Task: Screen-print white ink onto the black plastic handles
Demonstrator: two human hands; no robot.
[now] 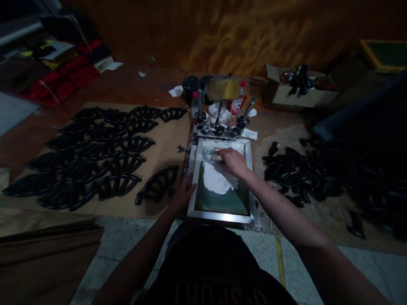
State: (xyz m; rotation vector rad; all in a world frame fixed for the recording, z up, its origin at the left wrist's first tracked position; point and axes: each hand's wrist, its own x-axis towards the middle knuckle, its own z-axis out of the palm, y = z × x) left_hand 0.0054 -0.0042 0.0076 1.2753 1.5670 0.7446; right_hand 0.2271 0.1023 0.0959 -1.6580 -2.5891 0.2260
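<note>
Nearest the body: left hand (183, 194), fingers curled over the left rail of the printing frame (219, 217) and pressing it down; clamped on the rail, not spread. Frame lying flat on the floor sheet, directly ahead of the knees, near rail square to the wearer. Inside it, green mesh with a patch of white ink (218, 178) over the middle and far half.

Further in: right hand (232, 162) closed around a squeegee (216, 157) at the far end of the mesh, blade down in the ink, just short of the far rail. Judged as a print stroke in hand, with the squeegee at the far end of its travel; direction of pull not readable from this one view.

Next move judged to call for even downward pressure along the whole blade, frame held steady under the left hand, ink confined within the rails.

To the left, on brown card (171, 140): rows of black curved parts (95, 161), laid out flat. To the right: loose heap of black parts (295, 173), overlapping.

Beyond the frame: hinge clamps (219, 127) gripping its far rail; behind them, bottles (194, 103) and a yellowish roll (227, 88); far right, an open cardboard box (292, 95). Under the mesh: hidden, not assessable.
</note>
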